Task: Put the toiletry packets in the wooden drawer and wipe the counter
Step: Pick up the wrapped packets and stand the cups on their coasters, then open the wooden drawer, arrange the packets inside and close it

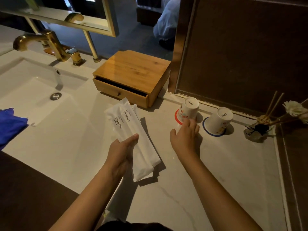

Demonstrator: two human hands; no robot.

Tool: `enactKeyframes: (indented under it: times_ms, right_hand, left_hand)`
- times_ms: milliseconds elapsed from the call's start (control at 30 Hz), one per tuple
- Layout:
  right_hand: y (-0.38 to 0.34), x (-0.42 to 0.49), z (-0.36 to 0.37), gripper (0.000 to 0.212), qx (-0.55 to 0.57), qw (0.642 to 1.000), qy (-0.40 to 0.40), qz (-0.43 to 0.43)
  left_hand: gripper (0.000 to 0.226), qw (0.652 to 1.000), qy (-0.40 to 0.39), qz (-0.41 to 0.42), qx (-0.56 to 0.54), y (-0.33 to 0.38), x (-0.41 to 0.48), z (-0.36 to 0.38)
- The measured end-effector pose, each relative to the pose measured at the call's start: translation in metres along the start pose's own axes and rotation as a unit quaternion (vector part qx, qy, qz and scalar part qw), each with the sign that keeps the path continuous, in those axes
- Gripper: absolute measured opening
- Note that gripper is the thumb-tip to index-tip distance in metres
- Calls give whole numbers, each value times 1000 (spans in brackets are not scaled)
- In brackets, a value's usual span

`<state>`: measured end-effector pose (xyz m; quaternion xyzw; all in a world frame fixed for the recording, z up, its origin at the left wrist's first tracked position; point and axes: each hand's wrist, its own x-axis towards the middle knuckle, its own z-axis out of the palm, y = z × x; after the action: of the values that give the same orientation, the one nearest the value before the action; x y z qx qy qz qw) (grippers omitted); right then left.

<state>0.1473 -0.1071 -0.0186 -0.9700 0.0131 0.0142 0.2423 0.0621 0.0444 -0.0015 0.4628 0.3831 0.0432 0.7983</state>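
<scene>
Two packets (131, 135) held in left hand (122, 154), right hand (185, 139) beside.

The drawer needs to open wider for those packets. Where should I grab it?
Pinch the small dark knob at the middle of the drawer front, coming from the counter side. The front is flat, only slightly pulled out, so the knob is its one protruding grip.

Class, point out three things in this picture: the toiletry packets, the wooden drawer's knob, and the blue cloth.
toiletry packets (133, 129): head view, on the white wrapper below the printed words.
wooden drawer knob (118, 94): head view, on the small dark knob at the drawer front.
blue cloth (10, 125): head view, on its folded middle.
</scene>
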Motion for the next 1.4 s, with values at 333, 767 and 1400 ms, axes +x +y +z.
enactKeyframes:
  times_ms: [333,767,1400]
  right_hand:
    - [-102,60,25,40,-24,950,-21,-310]
    - [-145,69,56,26,-136,939,25,-315]
    - [-157,79,64,18,-59,959,-11,-277]
  left_hand:
    - [38,999,39,34,-11,24,-2,-40]
    - [19,997,52,40,-51,55,22,-84]
    - [18,989,66,25,-132,88,52,-137]
